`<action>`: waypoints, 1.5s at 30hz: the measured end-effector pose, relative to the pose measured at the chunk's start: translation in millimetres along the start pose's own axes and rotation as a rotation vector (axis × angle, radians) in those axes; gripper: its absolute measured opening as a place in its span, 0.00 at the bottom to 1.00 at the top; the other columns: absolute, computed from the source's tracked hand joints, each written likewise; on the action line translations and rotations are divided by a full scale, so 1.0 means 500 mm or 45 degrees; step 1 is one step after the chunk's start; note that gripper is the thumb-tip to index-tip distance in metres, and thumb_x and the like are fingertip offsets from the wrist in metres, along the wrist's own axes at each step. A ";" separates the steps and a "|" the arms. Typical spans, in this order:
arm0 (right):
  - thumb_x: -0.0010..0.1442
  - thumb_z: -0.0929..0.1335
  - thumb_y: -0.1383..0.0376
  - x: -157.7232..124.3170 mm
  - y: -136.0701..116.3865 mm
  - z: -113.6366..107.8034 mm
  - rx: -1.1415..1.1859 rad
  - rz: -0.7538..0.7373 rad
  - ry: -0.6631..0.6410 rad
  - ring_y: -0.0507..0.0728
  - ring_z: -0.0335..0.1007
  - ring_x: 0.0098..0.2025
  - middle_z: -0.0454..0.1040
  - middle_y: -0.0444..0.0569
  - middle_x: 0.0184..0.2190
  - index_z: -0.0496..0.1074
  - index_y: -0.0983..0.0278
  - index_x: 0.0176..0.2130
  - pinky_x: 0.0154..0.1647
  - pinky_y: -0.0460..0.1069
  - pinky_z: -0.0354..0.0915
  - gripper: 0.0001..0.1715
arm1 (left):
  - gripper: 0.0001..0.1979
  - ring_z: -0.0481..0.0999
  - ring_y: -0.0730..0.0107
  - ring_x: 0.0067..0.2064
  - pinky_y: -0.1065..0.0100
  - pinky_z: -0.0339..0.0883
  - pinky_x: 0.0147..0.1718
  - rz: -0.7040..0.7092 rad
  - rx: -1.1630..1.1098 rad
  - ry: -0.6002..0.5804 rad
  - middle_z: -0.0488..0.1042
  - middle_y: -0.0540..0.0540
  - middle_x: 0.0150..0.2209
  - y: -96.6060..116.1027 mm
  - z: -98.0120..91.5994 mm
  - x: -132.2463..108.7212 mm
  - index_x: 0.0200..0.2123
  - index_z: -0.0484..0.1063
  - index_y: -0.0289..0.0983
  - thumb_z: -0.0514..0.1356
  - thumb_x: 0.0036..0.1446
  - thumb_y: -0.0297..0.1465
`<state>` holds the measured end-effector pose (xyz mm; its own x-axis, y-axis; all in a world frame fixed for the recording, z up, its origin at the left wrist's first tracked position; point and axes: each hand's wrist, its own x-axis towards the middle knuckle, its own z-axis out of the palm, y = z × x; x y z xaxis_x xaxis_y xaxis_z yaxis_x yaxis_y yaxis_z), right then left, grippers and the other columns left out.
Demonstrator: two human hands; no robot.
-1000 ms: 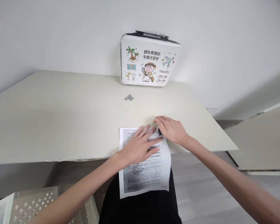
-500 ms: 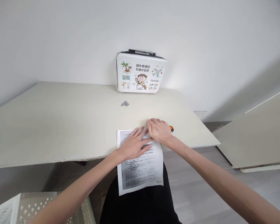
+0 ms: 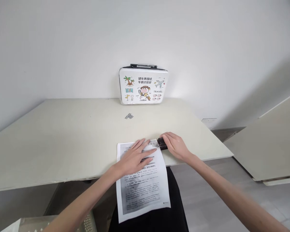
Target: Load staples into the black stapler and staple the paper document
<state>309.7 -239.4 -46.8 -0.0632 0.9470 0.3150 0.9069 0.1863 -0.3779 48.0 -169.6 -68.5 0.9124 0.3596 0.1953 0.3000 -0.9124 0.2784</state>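
A printed sheet of paper (image 3: 145,190) lies partly on the table's front edge and hangs down over my lap. My left hand (image 3: 135,157) rests flat on its upper part with the fingers spread. At the sheet's top right corner is a black stapler (image 3: 162,144), its front end touching the paper. My right hand (image 3: 176,145) is closed round the stapler, hiding its rear part. Farther back on the table lie several small grey staple strips (image 3: 129,116).
A white case (image 3: 144,86) with cartoon pictures stands against the wall at the back of the table (image 3: 62,138). A perforated plastic basket (image 3: 36,222) is at the lower left. A pale panel (image 3: 268,148) stands at the right.
My right hand has moved right, off the paper's top, and the black stapler now shows in it. My left hand stays spread on the sheet. The view has tilted a little upward.
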 end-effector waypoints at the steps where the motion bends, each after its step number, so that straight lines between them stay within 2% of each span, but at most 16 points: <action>1: 0.78 0.51 0.56 -0.013 0.015 0.000 0.043 -0.026 0.012 0.60 0.75 0.48 0.80 0.54 0.45 0.73 0.60 0.47 0.54 0.55 0.67 0.27 | 0.26 0.43 0.52 0.77 0.45 0.45 0.73 -0.006 0.002 -0.004 0.43 0.48 0.78 -0.008 -0.003 -0.004 0.73 0.58 0.52 0.48 0.75 0.47; 4: 0.75 0.57 0.51 -0.044 0.059 0.001 0.134 -0.036 -0.001 0.62 0.75 0.49 0.78 0.54 0.48 0.70 0.59 0.53 0.53 0.57 0.69 0.21 | 0.26 0.42 0.54 0.78 0.46 0.43 0.74 -0.018 0.020 -0.038 0.41 0.50 0.78 -0.029 -0.013 -0.010 0.73 0.57 0.54 0.48 0.76 0.46; 8: 0.70 0.64 0.46 -0.062 0.101 0.005 0.173 0.037 0.020 0.63 0.76 0.49 0.78 0.53 0.49 0.69 0.59 0.54 0.50 0.56 0.71 0.24 | 0.24 0.43 0.57 0.77 0.48 0.43 0.75 -0.020 0.034 -0.088 0.42 0.53 0.78 -0.046 -0.030 0.001 0.71 0.61 0.55 0.49 0.76 0.44; 11: 0.68 0.66 0.43 -0.063 0.119 0.009 0.205 0.143 0.064 0.63 0.76 0.44 0.79 0.52 0.45 0.71 0.58 0.51 0.45 0.56 0.71 0.25 | 0.22 0.47 0.57 0.77 0.47 0.45 0.74 0.018 0.052 -0.083 0.48 0.53 0.77 -0.052 -0.041 0.012 0.69 0.66 0.52 0.49 0.76 0.42; 14: 0.67 0.67 0.42 -0.062 0.129 0.011 0.253 0.255 0.142 0.62 0.76 0.42 0.80 0.51 0.44 0.72 0.58 0.48 0.41 0.55 0.71 0.24 | 0.19 0.54 0.57 0.75 0.45 0.49 0.73 0.040 0.077 0.015 0.60 0.50 0.73 -0.050 -0.055 0.002 0.65 0.71 0.49 0.51 0.76 0.39; 17: 0.66 0.68 0.43 -0.060 0.134 0.006 0.305 0.339 0.205 0.62 0.76 0.41 0.80 0.51 0.42 0.72 0.58 0.45 0.39 0.54 0.70 0.23 | 0.18 0.59 0.57 0.73 0.45 0.56 0.71 -0.023 0.079 0.100 0.68 0.51 0.68 -0.042 -0.080 -0.042 0.63 0.71 0.50 0.54 0.75 0.36; 21: 0.65 0.69 0.42 -0.055 0.137 -0.002 0.401 0.401 0.215 0.62 0.77 0.39 0.81 0.51 0.41 0.74 0.58 0.44 0.36 0.53 0.69 0.23 | 0.20 0.62 0.56 0.71 0.48 0.64 0.68 -0.131 0.070 0.127 0.70 0.51 0.66 -0.028 -0.110 -0.141 0.65 0.69 0.50 0.55 0.73 0.33; 25: 0.63 0.70 0.42 -0.053 0.140 0.000 0.480 0.403 0.226 0.62 0.77 0.39 0.82 0.51 0.41 0.77 0.58 0.43 0.36 0.53 0.69 0.25 | 0.26 0.57 0.54 0.74 0.48 0.65 0.67 -0.215 0.122 -0.027 0.61 0.52 0.72 -0.007 -0.112 -0.224 0.72 0.59 0.53 0.55 0.73 0.35; 28: 0.62 0.70 0.40 -0.056 0.143 0.005 0.451 0.342 0.277 0.62 0.76 0.38 0.81 0.51 0.39 0.77 0.59 0.41 0.38 0.54 0.69 0.26 | 0.31 0.52 0.50 0.76 0.46 0.60 0.69 -0.264 0.187 -0.139 0.52 0.52 0.76 0.012 -0.096 -0.234 0.75 0.50 0.53 0.54 0.74 0.38; 31: 0.63 0.70 0.40 -0.058 0.142 0.007 0.436 0.288 0.360 0.62 0.76 0.39 0.81 0.51 0.39 0.77 0.59 0.41 0.41 0.55 0.69 0.26 | 0.33 0.46 0.50 0.77 0.43 0.51 0.72 -0.266 0.229 -0.150 0.47 0.52 0.77 0.029 -0.078 -0.197 0.77 0.43 0.52 0.51 0.75 0.40; 36: 0.66 0.69 0.42 -0.061 0.139 0.004 0.438 0.302 0.569 0.62 0.73 0.38 0.79 0.52 0.37 0.77 0.59 0.42 0.39 0.54 0.67 0.24 | 0.33 0.42 0.54 0.77 0.46 0.41 0.75 -0.221 0.218 -0.164 0.41 0.53 0.78 0.040 -0.049 -0.080 0.77 0.37 0.53 0.47 0.76 0.44; 39: 0.67 0.68 0.43 -0.061 0.137 0.002 0.385 0.296 0.682 0.62 0.73 0.40 0.78 0.52 0.37 0.77 0.60 0.43 0.40 0.54 0.67 0.23 | 0.35 0.38 0.52 0.78 0.45 0.37 0.75 -0.206 0.206 -0.178 0.38 0.51 0.78 0.022 -0.023 0.001 0.77 0.37 0.51 0.46 0.75 0.49; 45: 0.69 0.69 0.49 -0.058 0.134 -0.002 0.267 0.238 0.887 0.62 0.72 0.43 0.78 0.51 0.39 0.76 0.58 0.46 0.43 0.55 0.68 0.17 | 0.39 0.33 0.49 0.78 0.43 0.30 0.74 -0.239 0.133 -0.240 0.36 0.46 0.78 -0.041 0.023 0.192 0.77 0.44 0.45 0.41 0.72 0.57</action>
<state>372.6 -254.7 -80.6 0.4253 0.5958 0.6813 0.7739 0.1509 -0.6151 132.6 -119.0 -66.4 0.8707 0.4907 -0.0312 0.4870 -0.8519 0.1926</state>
